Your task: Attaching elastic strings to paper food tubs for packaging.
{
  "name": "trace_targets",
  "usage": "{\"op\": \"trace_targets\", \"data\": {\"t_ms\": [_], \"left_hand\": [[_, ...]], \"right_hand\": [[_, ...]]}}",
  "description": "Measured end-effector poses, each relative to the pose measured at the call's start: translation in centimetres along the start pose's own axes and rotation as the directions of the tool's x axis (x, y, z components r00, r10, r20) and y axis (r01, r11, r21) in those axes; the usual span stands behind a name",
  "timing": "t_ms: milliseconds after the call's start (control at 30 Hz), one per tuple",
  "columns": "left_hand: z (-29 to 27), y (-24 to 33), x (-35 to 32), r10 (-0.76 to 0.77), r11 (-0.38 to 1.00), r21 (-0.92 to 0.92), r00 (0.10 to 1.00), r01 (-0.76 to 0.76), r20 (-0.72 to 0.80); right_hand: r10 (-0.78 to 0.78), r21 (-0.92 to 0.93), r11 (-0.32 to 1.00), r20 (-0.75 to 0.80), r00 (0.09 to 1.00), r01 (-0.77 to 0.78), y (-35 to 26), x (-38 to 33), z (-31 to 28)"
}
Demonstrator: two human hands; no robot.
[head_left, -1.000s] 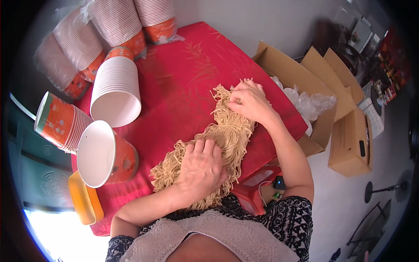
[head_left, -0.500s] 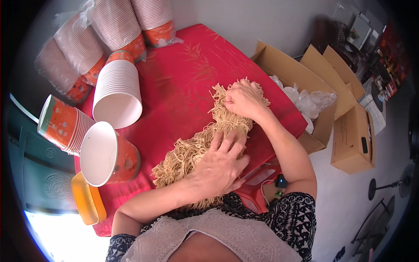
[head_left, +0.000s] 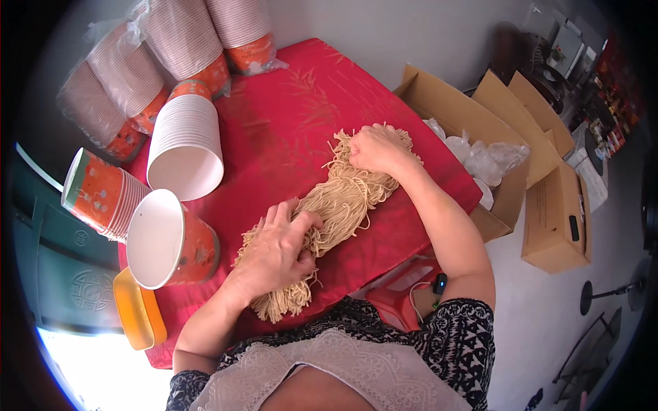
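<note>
Under both hands: noodle bundle (head_left: 343, 202), matt, stringy, dry-looking strands. Beneath it: red cloth (head_left: 288, 116), woven with faint sheen. Left of the left hand (head_left: 274, 250): paper cups (head_left: 171, 240), smooth, white inside. Beyond the right hand (head_left: 377, 147): matt cardboard box (head_left: 452, 109).

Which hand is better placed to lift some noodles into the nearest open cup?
Left, probably. The left hand already grips the near end of the noodle bundle, right beside the open cup. The right hand presses the far end, farther from it.
</note>
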State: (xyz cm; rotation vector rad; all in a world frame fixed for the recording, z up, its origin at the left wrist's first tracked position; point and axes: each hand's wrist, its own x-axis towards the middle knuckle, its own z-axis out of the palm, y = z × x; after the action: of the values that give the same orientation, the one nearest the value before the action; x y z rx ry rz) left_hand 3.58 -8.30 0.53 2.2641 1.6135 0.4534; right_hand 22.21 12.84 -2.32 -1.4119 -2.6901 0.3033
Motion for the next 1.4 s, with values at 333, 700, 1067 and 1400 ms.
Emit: {"op": "trace_targets", "data": {"t_ms": [333, 700, 1067, 1400], "left_hand": [[2.1, 0.8, -1.2, 0.035, 0.99, 0.14, 0.994, -0.021, -0.099], [2.2, 0.4, -1.3, 0.046, 0.985, 0.167, 0.995, -0.031, -0.087], [2.7, 0.9, -1.5, 0.095, 0.963, 0.263, 0.988, -0.06, -0.121], [3.4, 1.4, -1.8, 0.117, 0.938, 0.338, 0.988, -0.076, -0.102]], "right_hand": [[0.03, 0.31, 0.887, -0.779, 0.627, 0.342, 3.5, -1.4, 2.7], [-0.109, 0.439, 0.828, -0.483, 0.869, 0.348, -2.2, -10.5, 0.6], [0.047, 0.8, 0.566, -0.27, 0.962, 0.197, -0.1, -9.9, 1.4], [0.146, 0.983, 0.162, -0.11, 0.983, 0.085, 0.6, -10.7, 1.1]]}}
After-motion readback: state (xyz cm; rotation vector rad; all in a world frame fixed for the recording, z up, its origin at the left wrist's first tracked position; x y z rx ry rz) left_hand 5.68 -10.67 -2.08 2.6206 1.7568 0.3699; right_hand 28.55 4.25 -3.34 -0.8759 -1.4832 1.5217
